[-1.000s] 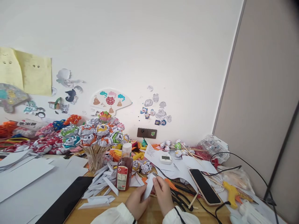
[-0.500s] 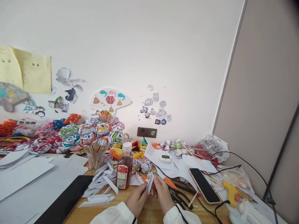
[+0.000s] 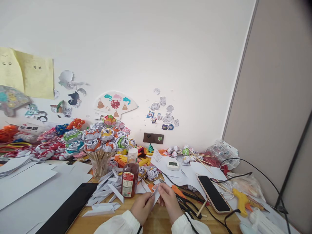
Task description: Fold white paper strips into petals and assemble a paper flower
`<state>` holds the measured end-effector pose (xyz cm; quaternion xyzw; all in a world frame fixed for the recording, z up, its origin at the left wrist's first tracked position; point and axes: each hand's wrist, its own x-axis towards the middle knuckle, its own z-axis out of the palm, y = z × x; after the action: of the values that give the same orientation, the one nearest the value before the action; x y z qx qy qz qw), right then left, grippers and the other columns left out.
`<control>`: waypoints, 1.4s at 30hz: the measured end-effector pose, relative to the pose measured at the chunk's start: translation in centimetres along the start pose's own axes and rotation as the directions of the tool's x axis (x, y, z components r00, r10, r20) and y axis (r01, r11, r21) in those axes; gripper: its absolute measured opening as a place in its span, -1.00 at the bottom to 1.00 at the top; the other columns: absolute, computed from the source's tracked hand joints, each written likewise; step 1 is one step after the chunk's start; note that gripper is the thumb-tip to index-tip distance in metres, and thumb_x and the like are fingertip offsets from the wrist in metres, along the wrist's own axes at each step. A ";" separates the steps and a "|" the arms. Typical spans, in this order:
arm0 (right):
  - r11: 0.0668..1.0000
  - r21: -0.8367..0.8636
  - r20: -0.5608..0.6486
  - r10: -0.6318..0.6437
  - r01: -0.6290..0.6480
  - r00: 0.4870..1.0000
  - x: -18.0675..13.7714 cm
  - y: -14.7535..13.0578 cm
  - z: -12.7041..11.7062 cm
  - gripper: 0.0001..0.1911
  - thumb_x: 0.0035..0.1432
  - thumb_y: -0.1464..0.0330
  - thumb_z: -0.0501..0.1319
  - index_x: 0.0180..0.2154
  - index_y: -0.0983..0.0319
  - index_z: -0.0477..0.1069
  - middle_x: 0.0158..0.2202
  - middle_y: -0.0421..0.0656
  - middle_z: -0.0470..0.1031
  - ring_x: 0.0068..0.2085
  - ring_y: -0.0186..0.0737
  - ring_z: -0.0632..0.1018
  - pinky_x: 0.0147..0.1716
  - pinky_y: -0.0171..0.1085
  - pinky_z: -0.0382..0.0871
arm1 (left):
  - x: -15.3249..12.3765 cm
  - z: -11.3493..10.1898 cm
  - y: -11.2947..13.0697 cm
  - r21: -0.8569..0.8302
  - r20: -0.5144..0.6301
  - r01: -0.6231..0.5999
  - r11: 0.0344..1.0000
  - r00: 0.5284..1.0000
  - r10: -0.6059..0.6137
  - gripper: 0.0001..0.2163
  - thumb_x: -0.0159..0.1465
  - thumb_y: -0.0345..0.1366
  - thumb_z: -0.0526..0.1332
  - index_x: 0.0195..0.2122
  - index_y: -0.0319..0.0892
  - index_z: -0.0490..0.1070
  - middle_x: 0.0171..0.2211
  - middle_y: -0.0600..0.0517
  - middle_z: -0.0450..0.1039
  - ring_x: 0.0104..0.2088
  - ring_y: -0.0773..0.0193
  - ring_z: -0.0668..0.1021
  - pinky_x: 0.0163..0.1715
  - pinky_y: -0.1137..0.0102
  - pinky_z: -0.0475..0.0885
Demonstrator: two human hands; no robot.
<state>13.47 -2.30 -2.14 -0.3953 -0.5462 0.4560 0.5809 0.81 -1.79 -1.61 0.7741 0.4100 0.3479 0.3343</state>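
A folded strip of white paper is held between my two hands, low over the wooden table. My left hand pinches its lower left side, thumb on top. On the other side, my right hand grips the paper's upper end between thumb and fingers. Part of the strip and several fingertips are hidden. Left of my hands stands a bottle of red-brown liquid with a white cap. Beside it lies a loose pile of folded white paper strips. Black-handled scissors lie just right of my right hand.
A phone, a yellow glue gun and black cables lie to the right. A white timer sits behind my hands. Paper flowers on sticks stand in a cup. A dark flat slab and white sheets cover the left.
The paper strip has tilted lower between my hands. My right fingers have shifted slightly over its upper end, and my left hand has moved a little leftward.
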 end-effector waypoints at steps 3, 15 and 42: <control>1.000 0.010 -0.006 -0.001 0.002 1.000 0.1 0.1 -0.1 -0.69 -0.07 0.14 0.13 -0.53 0.28 0.32 -0.72 -0.33 0.17 -0.69 -0.47 0.20 -0.72 -0.46 0.00 | 0.1 0.0 0.0 -0.086 0.032 0.017 0.996 0.999 -0.014 -0.59 0.13 -0.07 -0.15 -0.53 -0.24 0.34 -0.55 0.04 0.38 -0.49 0.30 0.38 -0.42 0.46 0.26; 1.000 -0.012 0.003 0.018 -0.018 1.000 0.1 0.0 -0.2 -0.70 -0.08 0.15 0.13 -0.60 0.26 0.23 -0.72 -0.35 0.13 -0.70 -0.46 0.19 -0.71 -0.44 0.01 | 0.2 -0.2 0.0 -0.189 0.053 0.104 0.976 0.994 -0.096 -0.57 0.03 0.03 -0.08 -0.55 -0.24 0.35 -0.56 0.04 0.37 -0.46 0.26 0.38 -0.40 0.43 0.27; 0.944 -0.314 0.013 -0.104 0.103 0.994 -0.2 0.5 -0.2 -0.68 0.06 0.20 0.01 -0.61 0.26 0.22 -0.68 -0.32 0.11 -0.65 -0.42 0.23 -0.67 -0.42 0.09 | 0.3 -0.3 -0.5 0.064 -0.009 0.023 0.998 1.000 -0.022 -0.67 0.10 -0.17 -0.06 -0.61 -0.24 0.35 -0.66 0.12 0.23 -0.55 0.35 0.30 -0.54 0.51 0.14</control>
<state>13.67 -2.33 -2.66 -0.4543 -0.6309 0.3313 0.5346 0.52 -1.21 -1.76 0.7782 0.4311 0.3341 0.3115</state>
